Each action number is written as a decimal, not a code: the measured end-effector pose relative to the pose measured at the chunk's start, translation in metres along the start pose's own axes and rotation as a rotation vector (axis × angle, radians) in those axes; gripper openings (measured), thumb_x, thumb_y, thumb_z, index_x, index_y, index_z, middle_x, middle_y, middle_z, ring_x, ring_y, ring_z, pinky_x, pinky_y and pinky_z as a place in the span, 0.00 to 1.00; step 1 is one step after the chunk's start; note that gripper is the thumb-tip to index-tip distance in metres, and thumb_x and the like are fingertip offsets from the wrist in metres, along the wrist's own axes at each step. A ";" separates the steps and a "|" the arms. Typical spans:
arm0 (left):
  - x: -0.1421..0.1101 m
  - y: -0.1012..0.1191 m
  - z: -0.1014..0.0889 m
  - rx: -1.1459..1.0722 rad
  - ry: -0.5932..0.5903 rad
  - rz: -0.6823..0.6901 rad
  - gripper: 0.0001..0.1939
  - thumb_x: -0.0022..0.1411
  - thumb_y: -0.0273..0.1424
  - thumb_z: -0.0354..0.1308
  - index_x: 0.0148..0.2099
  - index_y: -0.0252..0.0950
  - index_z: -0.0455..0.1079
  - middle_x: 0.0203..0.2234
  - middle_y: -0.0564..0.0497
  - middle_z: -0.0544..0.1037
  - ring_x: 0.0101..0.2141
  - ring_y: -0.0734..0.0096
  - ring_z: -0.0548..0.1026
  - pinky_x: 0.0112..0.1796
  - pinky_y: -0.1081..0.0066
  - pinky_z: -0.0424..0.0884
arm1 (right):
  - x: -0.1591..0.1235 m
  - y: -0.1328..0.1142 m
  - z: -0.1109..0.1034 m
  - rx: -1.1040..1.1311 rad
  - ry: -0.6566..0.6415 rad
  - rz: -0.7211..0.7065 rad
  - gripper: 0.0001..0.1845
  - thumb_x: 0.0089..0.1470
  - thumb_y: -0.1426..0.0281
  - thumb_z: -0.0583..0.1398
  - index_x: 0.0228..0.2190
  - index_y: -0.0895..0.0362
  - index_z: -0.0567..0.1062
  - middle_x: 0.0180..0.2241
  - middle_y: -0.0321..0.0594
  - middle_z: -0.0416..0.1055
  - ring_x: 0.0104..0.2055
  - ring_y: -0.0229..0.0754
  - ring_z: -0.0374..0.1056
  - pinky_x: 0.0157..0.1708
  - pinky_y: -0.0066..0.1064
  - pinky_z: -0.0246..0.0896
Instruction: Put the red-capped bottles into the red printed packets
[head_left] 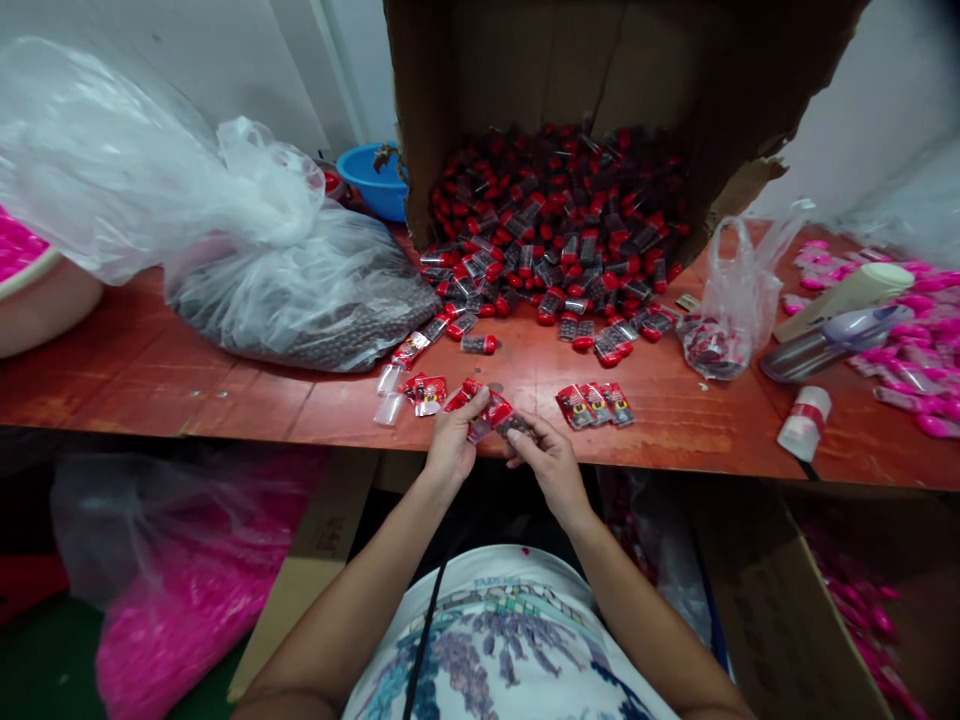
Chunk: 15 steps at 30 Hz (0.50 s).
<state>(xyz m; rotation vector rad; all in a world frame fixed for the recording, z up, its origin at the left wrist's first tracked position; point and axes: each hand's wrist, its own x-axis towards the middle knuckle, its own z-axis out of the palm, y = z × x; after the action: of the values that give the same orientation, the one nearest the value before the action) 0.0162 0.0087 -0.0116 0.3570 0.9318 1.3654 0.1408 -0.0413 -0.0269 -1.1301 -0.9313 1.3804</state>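
Close to the table's front edge, my left hand (454,438) is closed, its thumb pressed on a small red printed packet. My right hand (551,462) pinches a small see-through tube (510,415) with a red end and dark contents. The two hands nearly meet, and the fingers partly hide both pieces. Left of them lie red printed packets (430,394) and an uncapped see-through tube (389,408). To the right, three filled red packets (596,406) sit in a row. A single red-capped tube (478,344) lies just beyond my hands.
A cardboard box (424,110) on its side spills many red-capped tubes (555,220) onto the red table (697,430). A plastic bag of dark beads (315,300) stands left, a blue basin (375,180) behind it. At right are a small bag (724,320), a bottle (825,340) and pink pieces (930,340).
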 end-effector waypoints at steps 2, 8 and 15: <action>-0.002 0.002 0.001 0.024 -0.011 0.018 0.13 0.40 0.27 0.72 0.30 0.32 0.73 0.25 0.53 0.78 0.25 0.75 0.75 0.32 0.74 0.72 | 0.000 0.000 0.000 -0.031 0.016 -0.018 0.23 0.49 0.61 0.63 0.47 0.53 0.74 0.33 0.36 0.73 0.29 0.37 0.69 0.26 0.29 0.71; -0.010 0.007 0.005 0.109 -0.084 0.051 0.17 0.38 0.25 0.72 0.34 0.33 0.73 0.26 0.54 0.77 0.27 0.75 0.75 0.36 0.73 0.72 | -0.001 -0.001 -0.005 -0.070 0.074 -0.090 0.19 0.49 0.63 0.64 0.44 0.53 0.73 0.33 0.36 0.73 0.32 0.37 0.69 0.33 0.30 0.70; -0.016 0.011 0.009 0.183 -0.173 0.068 0.20 0.39 0.23 0.71 0.38 0.34 0.73 0.28 0.53 0.78 0.29 0.73 0.76 0.34 0.74 0.71 | -0.002 -0.004 -0.012 0.018 0.027 -0.039 0.17 0.49 0.64 0.65 0.42 0.54 0.75 0.34 0.36 0.75 0.29 0.36 0.71 0.28 0.28 0.68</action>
<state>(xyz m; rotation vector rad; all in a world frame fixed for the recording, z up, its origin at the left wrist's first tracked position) 0.0171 -0.0015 0.0078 0.6416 0.9086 1.2909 0.1533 -0.0434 -0.0259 -1.1088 -0.9150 1.3368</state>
